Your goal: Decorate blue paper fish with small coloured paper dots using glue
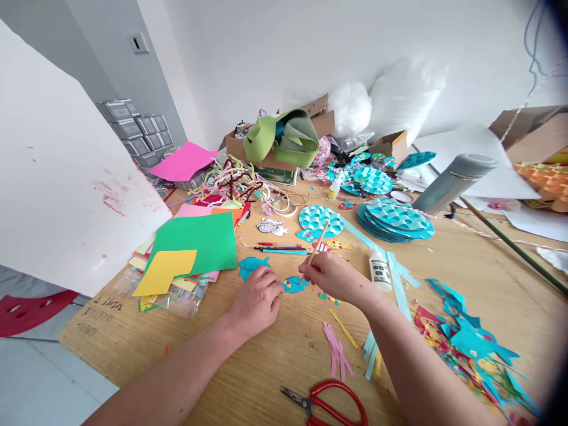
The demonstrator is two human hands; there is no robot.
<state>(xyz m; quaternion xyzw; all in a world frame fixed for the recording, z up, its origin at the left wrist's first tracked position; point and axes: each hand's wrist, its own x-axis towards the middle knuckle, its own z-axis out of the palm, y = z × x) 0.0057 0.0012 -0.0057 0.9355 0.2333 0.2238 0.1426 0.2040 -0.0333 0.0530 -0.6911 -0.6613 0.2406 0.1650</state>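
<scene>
far to the left of both hands, grey drawer boxes (133, 133) stand stacked against the wall; what is in them cannot be told. nearer, left of the left hand, a clear plastic bag (177, 296) lies flat with coloured sheets inside it, and a green sheet (199, 239) and a yellow sheet (165, 270) lie on top of the pile. beyond the hands, at the back of the wooden table (275, 355), an open cardboard box (266, 155) holds a green felt bag (284, 139), and a tangle of pipe cleaners (231, 180) lies just left of it.

the left hand (257, 302) rests flat on the table, fingers curled down, pressing beside a small blue paper fish (293, 285); the fish lies just right of its fingertips, touching or nearly so. another blue fish cutout (251, 266) lies just beyond this hand.

the right hand (332, 277) pinches a thin wooden stick (317, 245), fingers closed narrowly around its lower part; the stick tilts up and away, and its lower end meets the small fish, which sits just left of this grip, between the two hands.

right of the right hand a glue bottle (380, 269) lies on the table. farther right and back, a small open cardboard box (390, 145) stands; its contents are not visible. nearest the person, red scissors (328, 402) lie below the right forearm.
</scene>
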